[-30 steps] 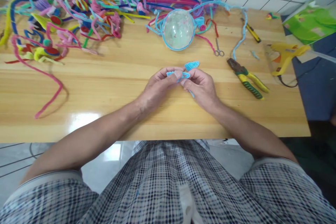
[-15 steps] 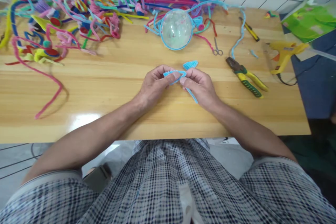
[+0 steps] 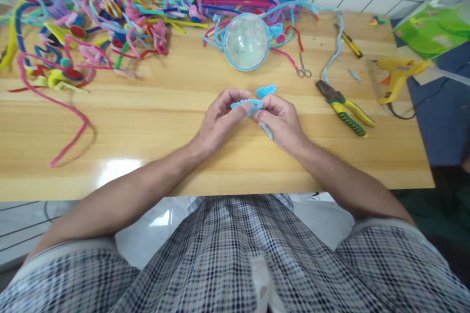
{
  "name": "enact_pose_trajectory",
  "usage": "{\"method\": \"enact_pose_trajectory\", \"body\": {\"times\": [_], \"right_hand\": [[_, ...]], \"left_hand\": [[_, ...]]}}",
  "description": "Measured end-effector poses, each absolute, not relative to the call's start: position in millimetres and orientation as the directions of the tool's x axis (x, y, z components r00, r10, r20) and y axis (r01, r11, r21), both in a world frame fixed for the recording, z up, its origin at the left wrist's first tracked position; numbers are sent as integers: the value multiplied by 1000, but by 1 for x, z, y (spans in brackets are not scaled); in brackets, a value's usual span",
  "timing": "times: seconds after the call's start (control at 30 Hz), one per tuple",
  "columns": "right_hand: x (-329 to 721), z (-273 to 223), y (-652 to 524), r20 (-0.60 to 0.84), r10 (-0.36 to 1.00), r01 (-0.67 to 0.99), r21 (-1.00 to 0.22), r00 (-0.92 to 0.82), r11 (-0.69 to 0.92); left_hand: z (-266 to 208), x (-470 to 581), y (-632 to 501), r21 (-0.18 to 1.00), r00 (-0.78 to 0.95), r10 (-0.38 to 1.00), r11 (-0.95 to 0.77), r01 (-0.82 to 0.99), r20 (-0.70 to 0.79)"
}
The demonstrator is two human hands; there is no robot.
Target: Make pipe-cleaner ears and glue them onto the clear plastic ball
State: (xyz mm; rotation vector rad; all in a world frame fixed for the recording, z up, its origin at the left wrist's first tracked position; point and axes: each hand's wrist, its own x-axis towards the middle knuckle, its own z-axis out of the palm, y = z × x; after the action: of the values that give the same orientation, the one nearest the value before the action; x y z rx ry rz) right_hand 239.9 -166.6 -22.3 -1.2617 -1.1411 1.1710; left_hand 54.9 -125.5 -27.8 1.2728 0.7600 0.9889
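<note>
Between my two hands is a light blue pipe cleaner (image 3: 256, 104), bent into a narrow loop with a ribbed left part. My left hand (image 3: 228, 113) pinches that ribbed part between thumb and fingers. My right hand (image 3: 278, 115) grips the loop's right side, and a short straight end of the pipe cleaner sticks out below it. Just beyond my right fingertips a finished-looking blue leaf-shaped piece (image 3: 266, 91) of coiled pipe cleaner lies on the wooden table (image 3: 147, 122). Farther back stands a clear round bowl-like ball (image 3: 246, 41) with a blue rim and blue pipe-cleaner pieces at its sides.
A heap of coloured pipe cleaners (image 3: 128, 10) covers the back left, with a long pink one (image 3: 75, 113) reaching forward. At right lie pliers (image 3: 345, 107), small scissors (image 3: 304, 72), a yellow cutter knife (image 3: 350, 43) and a yellow glue gun (image 3: 398, 76) with its cord.
The loop in my hands has shifted slightly right and narrowed. My left fingers have moved a little, and less of the loose end shows below my right hand.
</note>
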Motion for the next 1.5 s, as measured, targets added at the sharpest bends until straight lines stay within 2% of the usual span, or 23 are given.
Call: {"method": "enact_pose_trajectory", "body": {"times": [0.07, 0.13, 0.2, 0.3, 0.43, 0.57, 0.77, 0.93, 1.07, 1.27, 1.5], "right_hand": [[242, -23, -166, -68, 993, -25, -998, 94, -66], [243, -23, -165, -96, 990, -43, -995, 103, -92], [243, -22, -165, -117, 988, -58, -992, 102, -112], [242, -20, -165, -135, 986, -74, -989, 93, -128], [240, -17, -167, -139, 988, -69, -989, 61, -134], [239, -15, -168, -158, 987, -82, -984, 23, -156], [246, -14, -166, -151, 988, -66, -986, -21, -152], [255, -17, -166, 118, 989, 129, -986, 94, 106], [257, -22, -168, 302, 950, 285, -921, 86, 267], [258, -27, -171, 491, 871, 471, -762, -28, 444], [260, -27, -170, 639, 758, 617, -547, -128, 566]], "left_hand": [[-28, 53, -127, 975, 410, 884, -212, -72, 223], [-32, 51, -127, 903, 463, 811, -426, 48, 358], [-38, 51, -125, 813, 516, 744, -564, 144, 424], [-46, 51, -121, 718, 539, 704, -654, 238, 462], [-47, 50, -118, 676, 509, 706, -678, 288, 492], [-44, 49, -117, 700, 492, 727, -655, 286, 479], [-37, 52, -120, 839, 427, 818, -503, 209, 385], [-30, 54, -124, 958, 399, 891, -273, 91, 216], [-28, 55, -126, 989, 424, 897, -146, 20, 124], [-33, 56, -124, 999, 478, 877, -34, -23, 41], [-33, 57, -123, 995, 415, 910, 16, -96, 25]]}}
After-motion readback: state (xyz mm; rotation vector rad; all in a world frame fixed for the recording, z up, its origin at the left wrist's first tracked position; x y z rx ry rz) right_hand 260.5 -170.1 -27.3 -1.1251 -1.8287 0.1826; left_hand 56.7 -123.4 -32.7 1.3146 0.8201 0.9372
